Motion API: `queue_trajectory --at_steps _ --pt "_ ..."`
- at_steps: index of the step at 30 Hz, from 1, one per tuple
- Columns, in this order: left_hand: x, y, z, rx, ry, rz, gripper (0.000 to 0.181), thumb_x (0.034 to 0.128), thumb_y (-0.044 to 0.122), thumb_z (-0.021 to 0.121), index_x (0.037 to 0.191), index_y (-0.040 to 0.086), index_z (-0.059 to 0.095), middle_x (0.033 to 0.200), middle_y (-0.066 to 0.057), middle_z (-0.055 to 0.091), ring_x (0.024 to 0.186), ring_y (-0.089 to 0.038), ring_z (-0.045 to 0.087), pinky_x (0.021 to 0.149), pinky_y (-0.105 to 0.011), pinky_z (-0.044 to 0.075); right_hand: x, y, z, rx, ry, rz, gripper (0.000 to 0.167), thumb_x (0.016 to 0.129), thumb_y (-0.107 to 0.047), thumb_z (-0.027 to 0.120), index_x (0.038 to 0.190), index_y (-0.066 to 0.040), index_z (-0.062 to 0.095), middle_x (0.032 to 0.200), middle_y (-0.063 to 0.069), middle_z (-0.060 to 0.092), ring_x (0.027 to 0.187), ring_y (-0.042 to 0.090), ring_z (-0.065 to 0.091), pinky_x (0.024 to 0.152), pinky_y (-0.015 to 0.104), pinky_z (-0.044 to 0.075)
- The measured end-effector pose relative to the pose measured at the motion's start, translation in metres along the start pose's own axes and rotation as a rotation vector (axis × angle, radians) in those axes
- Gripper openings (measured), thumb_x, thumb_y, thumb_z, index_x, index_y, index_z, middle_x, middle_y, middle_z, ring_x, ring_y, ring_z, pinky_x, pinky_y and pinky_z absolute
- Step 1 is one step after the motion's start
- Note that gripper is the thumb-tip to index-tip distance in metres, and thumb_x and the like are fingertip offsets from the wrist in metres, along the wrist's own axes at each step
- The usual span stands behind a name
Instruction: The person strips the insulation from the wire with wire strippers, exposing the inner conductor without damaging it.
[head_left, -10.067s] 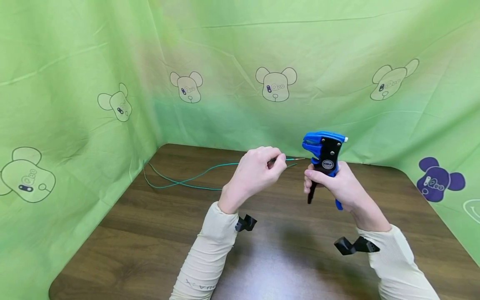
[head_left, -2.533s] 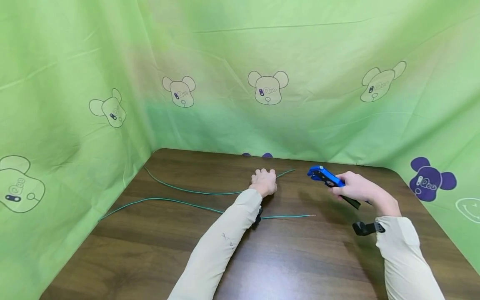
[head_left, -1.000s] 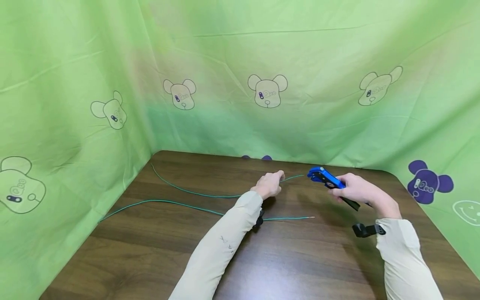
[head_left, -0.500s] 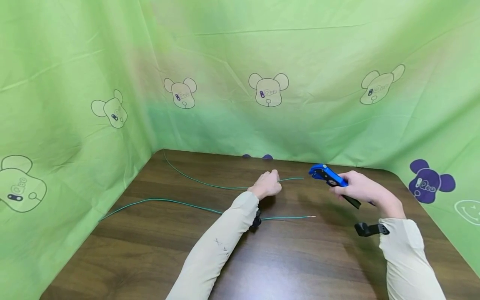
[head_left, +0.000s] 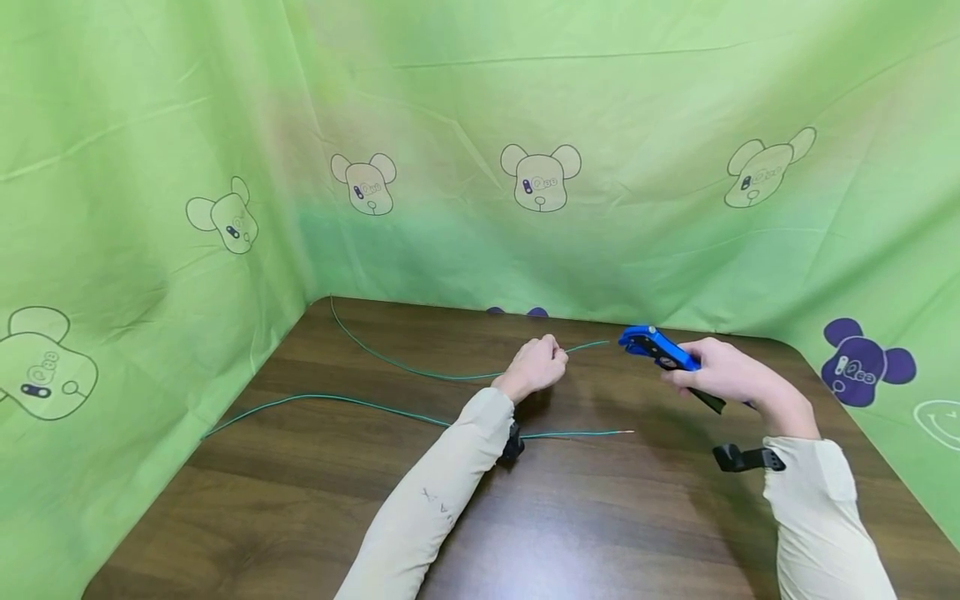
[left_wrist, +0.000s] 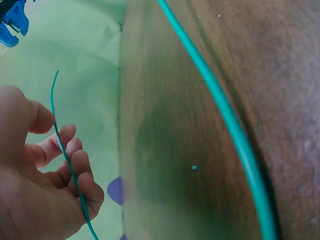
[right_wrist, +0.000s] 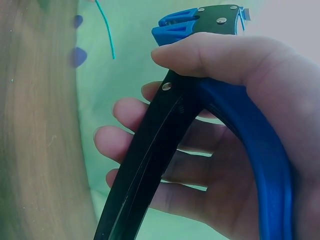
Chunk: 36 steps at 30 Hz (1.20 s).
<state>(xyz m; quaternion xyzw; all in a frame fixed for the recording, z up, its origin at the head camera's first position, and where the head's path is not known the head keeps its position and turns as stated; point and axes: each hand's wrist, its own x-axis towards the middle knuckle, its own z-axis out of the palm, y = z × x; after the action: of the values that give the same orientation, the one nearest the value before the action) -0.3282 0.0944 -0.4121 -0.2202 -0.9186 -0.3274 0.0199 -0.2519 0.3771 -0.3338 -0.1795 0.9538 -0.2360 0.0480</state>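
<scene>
Reading the table from its centre, I had the near green wire lying from the edge at nine o'clock towards three, passing beneath the left sleeve. The far green wire curved in from about eleven o'clock; whether the two joined beyond the edge, I could not tell. At twelve, the left hand pinched that far wire between thumb and forefinger, its green-covered end poking out towards one o'clock. I judged the wire light and springy, its smooth coating apt to slide, so the best hold seemed just behind the end, pinched firmly. The near wire's copper tip lay bare at three o'clock; it looked easily bent, and I would have taken hold on the coating instead. At two o'clock, just beyond the far wire's end and apart from it, the blue-and-black wire stripper hung tilted in the right hand, fingers round the black handle, thumb high beneath the head, handles apart. It looked stiff and weightier than wire, best gripped lower, around both handles.
</scene>
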Motion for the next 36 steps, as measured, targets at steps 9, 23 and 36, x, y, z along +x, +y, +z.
queue_trajectory --at_steps 9,23,36 --pt "-0.008 0.004 -0.004 -0.091 0.062 -0.049 0.035 0.1051 0.041 0.046 0.089 0.014 0.061 0.083 0.004 0.059 0.081 -0.014 0.057 0.073 -0.027 0.046 -0.002 -0.006 -0.004 -0.023 0.023 0.003 0.017 0.094 -0.026 0.07 0.084 -0.013 0.065 0.065 -0.007 0.061 0.056 0.012 0.049 0.056 0.028 0.037" --pt "-0.019 0.012 -0.011 -0.161 0.073 -0.112 0.038 0.1014 0.053 0.049 0.085 0.021 0.06 0.084 0.009 0.06 0.082 -0.011 0.057 0.073 -0.029 0.046 -0.007 -0.012 -0.009 -0.03 0.044 -0.012 0.018 0.094 -0.026 0.071 0.083 -0.014 0.064 0.065 -0.007 0.06 0.055 0.011 0.048 0.055 0.029 0.037" --pt "-0.03 0.018 -0.022 -0.227 0.098 -0.083 0.037 0.1007 0.051 0.052 0.082 0.02 0.059 0.079 0.008 0.058 0.076 -0.011 0.055 0.068 -0.028 0.044 -0.011 -0.026 -0.008 0.028 0.055 -0.07 0.017 0.098 -0.022 0.066 0.085 -0.011 0.063 0.067 -0.006 0.06 0.06 0.012 0.054 0.058 0.029 0.041"
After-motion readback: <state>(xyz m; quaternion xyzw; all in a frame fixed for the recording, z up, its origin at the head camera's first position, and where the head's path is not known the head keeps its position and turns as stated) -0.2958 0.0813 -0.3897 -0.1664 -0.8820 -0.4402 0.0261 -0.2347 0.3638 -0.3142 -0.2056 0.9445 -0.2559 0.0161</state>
